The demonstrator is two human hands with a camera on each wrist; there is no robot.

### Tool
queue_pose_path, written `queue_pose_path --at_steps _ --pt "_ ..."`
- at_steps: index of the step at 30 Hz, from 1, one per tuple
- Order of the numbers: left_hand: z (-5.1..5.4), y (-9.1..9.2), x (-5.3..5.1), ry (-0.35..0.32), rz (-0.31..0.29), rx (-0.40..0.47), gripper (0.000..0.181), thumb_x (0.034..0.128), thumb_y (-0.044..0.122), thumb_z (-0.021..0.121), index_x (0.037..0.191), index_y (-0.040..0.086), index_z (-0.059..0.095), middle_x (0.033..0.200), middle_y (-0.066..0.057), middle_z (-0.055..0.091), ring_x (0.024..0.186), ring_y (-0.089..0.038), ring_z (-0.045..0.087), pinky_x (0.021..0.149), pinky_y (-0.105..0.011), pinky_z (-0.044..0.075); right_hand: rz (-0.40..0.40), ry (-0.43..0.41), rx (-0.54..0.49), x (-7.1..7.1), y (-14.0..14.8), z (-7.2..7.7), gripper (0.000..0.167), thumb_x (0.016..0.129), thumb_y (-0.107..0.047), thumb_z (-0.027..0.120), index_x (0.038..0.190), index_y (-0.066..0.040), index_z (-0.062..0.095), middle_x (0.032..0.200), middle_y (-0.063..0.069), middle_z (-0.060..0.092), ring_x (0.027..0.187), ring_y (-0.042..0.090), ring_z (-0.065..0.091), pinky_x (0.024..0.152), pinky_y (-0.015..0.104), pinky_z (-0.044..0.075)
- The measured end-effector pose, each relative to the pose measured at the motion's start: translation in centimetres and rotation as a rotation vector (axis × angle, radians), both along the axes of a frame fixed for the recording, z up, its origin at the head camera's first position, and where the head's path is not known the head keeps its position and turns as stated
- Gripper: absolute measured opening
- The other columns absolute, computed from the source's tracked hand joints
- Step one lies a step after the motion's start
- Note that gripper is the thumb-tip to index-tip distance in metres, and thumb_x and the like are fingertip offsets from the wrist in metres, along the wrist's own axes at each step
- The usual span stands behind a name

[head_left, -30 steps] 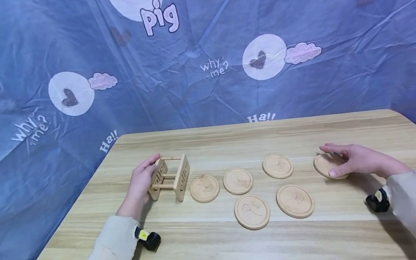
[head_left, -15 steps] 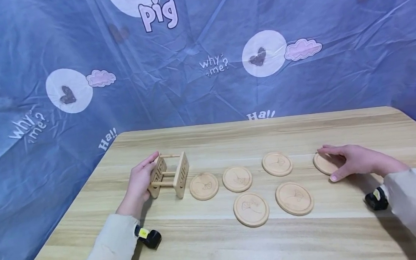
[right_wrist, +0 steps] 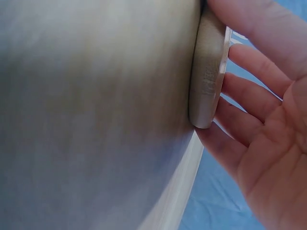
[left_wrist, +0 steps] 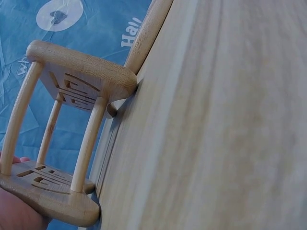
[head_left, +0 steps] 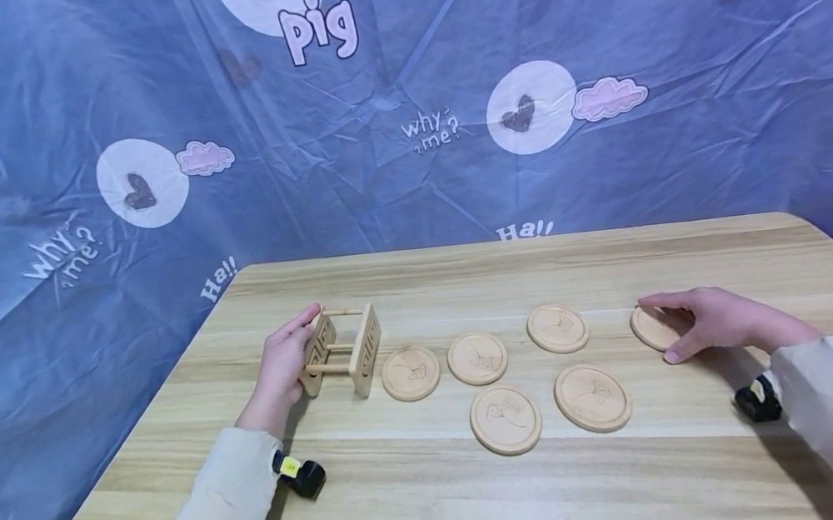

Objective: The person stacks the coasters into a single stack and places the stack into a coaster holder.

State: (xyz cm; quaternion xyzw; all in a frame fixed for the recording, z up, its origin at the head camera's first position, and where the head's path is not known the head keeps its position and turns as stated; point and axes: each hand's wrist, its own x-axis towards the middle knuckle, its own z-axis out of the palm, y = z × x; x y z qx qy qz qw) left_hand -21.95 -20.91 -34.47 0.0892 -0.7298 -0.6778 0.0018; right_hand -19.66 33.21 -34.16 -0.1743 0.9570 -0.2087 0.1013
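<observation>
A small wooden coaster rack, two cut-out side panels joined by rods, stands at the left of the table. My left hand holds its left panel; in the left wrist view, part of the hand shows beside the lower panel. At the right, my right hand grips a round wooden coaster by its edges, thumb on the near side and fingers on the far side. The hand covers part of that coaster. The right wrist view shows the coaster edge-on, flat on the tabletop, between thumb and fingers.
Between the hands lie several more coasters with engraved leaves, among them one beside the rack, one at the front and one near the right hand. A blue printed cloth hangs behind the wooden table.
My right thumb has slid from the coaster's top to its near edge, and the fingers have settled at the far edge. My left hand and the rack stay put.
</observation>
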Motion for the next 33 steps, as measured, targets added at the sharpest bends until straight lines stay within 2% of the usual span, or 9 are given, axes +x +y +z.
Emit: queue_pose_path --at_steps 3,6,9,21,26,30,33 --pt "0.0 0.0 0.0 0.001 0.004 0.001 0.041 0.0958 0.011 0.041 0.137 0.01 0.045 0.146 -0.002 0.038 0.134 -0.02 0.034 0.109 -0.032 0.031 -0.001 0.017 0.017 0.0 -0.2 0.1 0.09 0.06 -0.041 0.082 0.13 0.005 0.048 0.126 0.033 0.049 0.118 0.047 0.044 0.087 0.034 0.044" --pt "0.0 0.0 0.0 0.003 0.012 -0.001 0.041 0.0954 0.011 0.041 0.137 0.01 0.045 0.146 -0.002 0.038 0.134 -0.02 0.033 0.109 -0.031 0.031 -0.002 0.019 0.015 -0.1 -0.5 0.2 0.09 0.06 -0.039 0.082 0.13 0.005 0.048 0.126 0.034 0.048 0.117 0.049 0.043 0.09 0.051 0.042" --pt "0.0 0.0 0.0 0.002 0.02 -0.004 0.041 0.0951 0.012 0.042 0.136 0.011 0.045 0.146 -0.002 0.038 0.134 -0.019 0.033 0.11 -0.031 0.031 0.005 0.01 0.001 -0.2 -0.9 0.4 0.09 0.061 -0.039 0.082 0.13 0.006 0.047 0.127 0.035 0.047 0.117 0.051 0.041 0.09 0.059 0.039" --pt "-0.2 0.3 -0.1 0.006 0.024 -0.01 0.041 0.0949 0.012 0.042 0.136 0.011 0.046 0.146 -0.002 0.038 0.134 -0.021 0.033 0.11 -0.033 0.031 0.044 0.03 0.007 -0.8 -3.2 1.6 0.092 0.059 -0.042 0.083 0.129 0.006 0.049 0.124 0.033 0.051 0.114 0.048 0.047 0.091 0.058 0.042" --pt "-0.2 0.3 -0.1 0.006 0.02 -0.015 0.041 0.095 0.013 0.042 0.136 0.013 0.046 0.146 -0.001 0.038 0.135 -0.02 0.032 0.11 -0.033 0.03 0.09 0.063 0.002 -1.1 -4.6 2.4 0.09 0.058 -0.042 0.083 0.127 0.005 0.051 0.121 0.028 0.056 0.112 0.043 0.051 0.091 0.055 0.043" --pt "-0.3 0.2 -0.1 0.01 0.026 -0.013 0.041 0.0948 0.013 0.042 0.136 0.012 0.047 0.145 -0.001 0.039 0.134 -0.02 0.033 0.109 -0.032 0.031 0.129 0.061 -0.005 -1.3 -6.4 3.1 0.088 0.059 -0.039 0.083 0.127 0.005 0.051 0.116 0.021 0.061 0.105 0.033 0.056 0.089 0.047 0.046" --pt "-0.3 0.3 0.0 0.018 0.028 -0.017 0.041 0.0952 0.013 0.042 0.135 0.011 0.047 0.145 -0.001 0.039 0.134 -0.02 0.033 0.11 -0.032 0.031 0.155 0.046 -0.014 -1.7 -7.7 3.6 0.087 0.06 -0.037 0.084 0.128 0.005 0.051 0.099 0.009 0.063 0.088 0.021 0.055 0.078 0.034 0.047"
